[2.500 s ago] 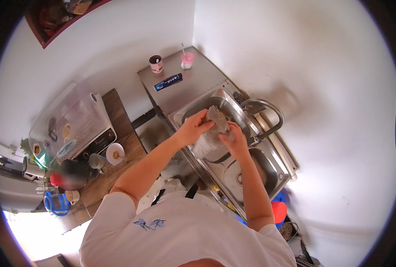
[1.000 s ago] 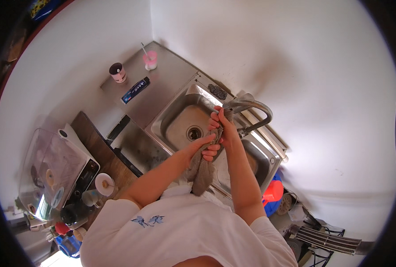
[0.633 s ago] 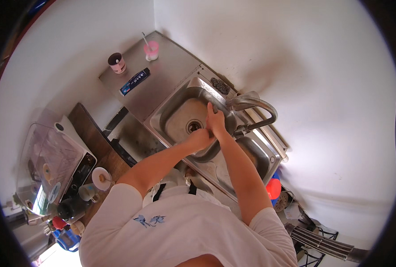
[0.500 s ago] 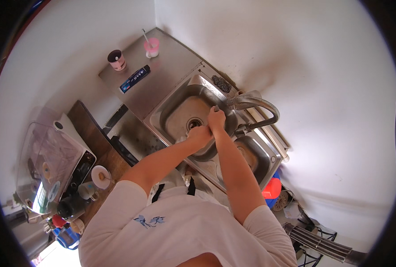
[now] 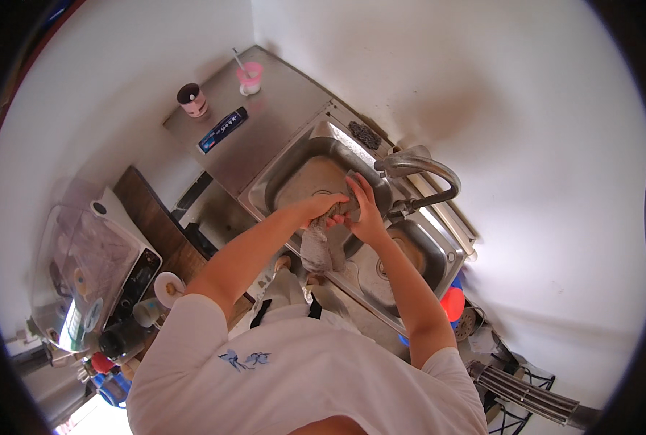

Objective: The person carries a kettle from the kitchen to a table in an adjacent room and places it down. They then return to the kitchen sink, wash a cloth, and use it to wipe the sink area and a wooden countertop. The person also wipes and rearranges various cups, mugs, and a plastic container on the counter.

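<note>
Over the near part of the larger sink basin [image 5: 294,161] I hold a crumpled grey-brown cloth [image 5: 321,246]. My left hand [image 5: 324,206] is closed round its upper part, and the loose lower end hangs down toward the sink's front edge. My right hand [image 5: 365,214] grips the cloth from the other side, fingers bent, with a bit of it showing above the fingertips. The curved metal faucet [image 5: 428,170] stands just right of my right hand. Part of the drain [image 5: 326,192] shows behind my left hand.
A smaller basin [image 5: 411,250] adjoins on the right. A dark scouring pad [image 5: 365,135] lies behind the sink. On the metal counter at the back left are a pink cup [image 5: 250,78], a dark-mouthed cup [image 5: 192,100] and a toothpaste box [image 5: 223,130]. A clear-lidded appliance [image 5: 91,268] stands at the left.
My hands have moved from a tight grip together to further apart, the right one opening out. The cloth, mostly hidden before, now hangs visibly between and below them.
</note>
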Motion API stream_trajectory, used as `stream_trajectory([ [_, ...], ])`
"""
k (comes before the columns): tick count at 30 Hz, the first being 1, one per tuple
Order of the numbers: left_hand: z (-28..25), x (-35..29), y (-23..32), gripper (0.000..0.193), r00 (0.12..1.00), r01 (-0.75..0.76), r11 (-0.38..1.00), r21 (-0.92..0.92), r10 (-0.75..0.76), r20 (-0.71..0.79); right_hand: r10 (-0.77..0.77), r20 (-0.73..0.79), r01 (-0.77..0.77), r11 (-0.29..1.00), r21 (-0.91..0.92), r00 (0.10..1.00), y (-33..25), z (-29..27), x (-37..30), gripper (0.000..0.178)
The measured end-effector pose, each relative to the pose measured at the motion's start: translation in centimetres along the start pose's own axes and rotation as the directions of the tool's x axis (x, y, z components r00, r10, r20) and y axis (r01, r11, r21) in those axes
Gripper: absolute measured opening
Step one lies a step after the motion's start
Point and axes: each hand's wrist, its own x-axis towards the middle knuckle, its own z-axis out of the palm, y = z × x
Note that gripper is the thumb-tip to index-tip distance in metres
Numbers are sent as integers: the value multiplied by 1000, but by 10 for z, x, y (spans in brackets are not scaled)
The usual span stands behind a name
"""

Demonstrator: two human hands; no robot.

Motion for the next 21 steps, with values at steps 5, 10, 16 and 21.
stream_trajectory([
  [5,6,-29,8,29,911,70,996,-53,-42,409,-274,175,316,901,-297,946,-17,-21,18,50],
  [10,14,-47,0,20,965,-137,928,345,47,258,-119,437,407,631,-660,892,-42,-35,21,33],
  [16,9,-20,-2,17,885,-320,491,810,461,71,-131,384,369,660,-654,914,-34,-37,32,25],
  [21,21,-17,14,19,688,-56,-65,996,720,86,233,500,147,779,-609,834,-17,-38,48,30],
])
